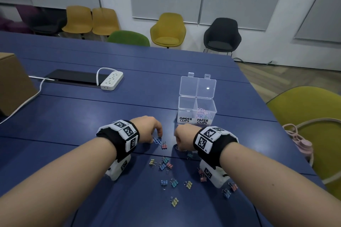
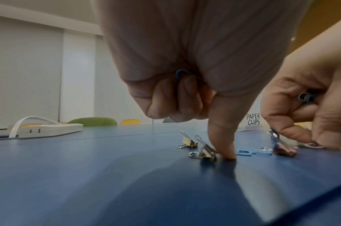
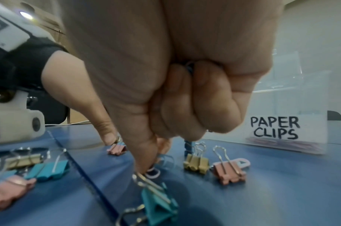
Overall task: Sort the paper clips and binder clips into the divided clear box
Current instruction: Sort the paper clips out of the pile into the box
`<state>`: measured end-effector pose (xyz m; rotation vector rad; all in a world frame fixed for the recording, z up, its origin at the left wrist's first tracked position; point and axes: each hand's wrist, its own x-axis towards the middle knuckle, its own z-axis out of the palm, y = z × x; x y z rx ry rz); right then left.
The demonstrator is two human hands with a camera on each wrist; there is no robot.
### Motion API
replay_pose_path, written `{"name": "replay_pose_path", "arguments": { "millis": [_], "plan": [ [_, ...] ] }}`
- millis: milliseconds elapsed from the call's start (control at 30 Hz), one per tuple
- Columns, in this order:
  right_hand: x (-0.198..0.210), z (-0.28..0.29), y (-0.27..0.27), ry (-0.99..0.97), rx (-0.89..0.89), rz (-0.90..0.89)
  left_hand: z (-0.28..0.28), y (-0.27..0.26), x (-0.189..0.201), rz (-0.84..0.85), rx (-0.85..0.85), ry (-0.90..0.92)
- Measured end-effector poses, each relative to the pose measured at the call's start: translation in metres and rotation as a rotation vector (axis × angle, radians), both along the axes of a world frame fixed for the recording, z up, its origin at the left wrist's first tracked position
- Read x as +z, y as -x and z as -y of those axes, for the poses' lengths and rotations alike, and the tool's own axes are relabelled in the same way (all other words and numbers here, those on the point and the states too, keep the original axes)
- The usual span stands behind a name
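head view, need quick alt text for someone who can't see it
Two hands, left hand and right hand, reach down to a blue table strewn with pastel binder clips and a blue paper clip. Behind them stands an open clear box labelled for binder clips and paper clips, with only paper clips inside.

Curled fingers of the left hand [image 2: 185,64] hide most of a blue paper clip [image 2: 180,73]; the right hand [image 3: 175,76] likewise covers its clips [image 3: 189,68].
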<state>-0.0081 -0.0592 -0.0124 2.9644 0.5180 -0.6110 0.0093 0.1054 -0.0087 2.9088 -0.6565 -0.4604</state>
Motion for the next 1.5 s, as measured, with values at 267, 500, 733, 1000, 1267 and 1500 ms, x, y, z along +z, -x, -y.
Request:
{"name": "replay_pose_path", "arguments": {
  "millis": [267, 500, 733, 1000, 1267, 1500],
  "plan": [
    [0.002, -0.001, 0.002, 0.046, -0.006, -0.026, 0.014, -0.004, 0.001, -0.012, -0.051, -0.083],
    [0.007, 0.000, 0.014, 0.040, 0.065, 0.014, 0.028, 0.001, 0.003, -0.068, -0.026, -0.302],
    [0.027, 0.088, 0.022, -0.931, -0.486, -0.195, 0.022, 0.013, 0.007, -0.048, 0.127, -0.052],
    [0.016, 0.164, 0.060, -1.747, -0.909, -0.501, 0.004, 0.032, 0.015, -0.928, 0.707, 1.525],
    [0.006, 0.167, 0.077, -2.001, -0.983, -0.535, 0.020, 0.046, 0.001, -0.983, 0.967, 1.874],
    [0.004, 0.169, 0.090, -1.903, -0.888, -0.360, 0.026, 0.054, -0.008, -0.834, 1.014, 1.731]
  ]
}}
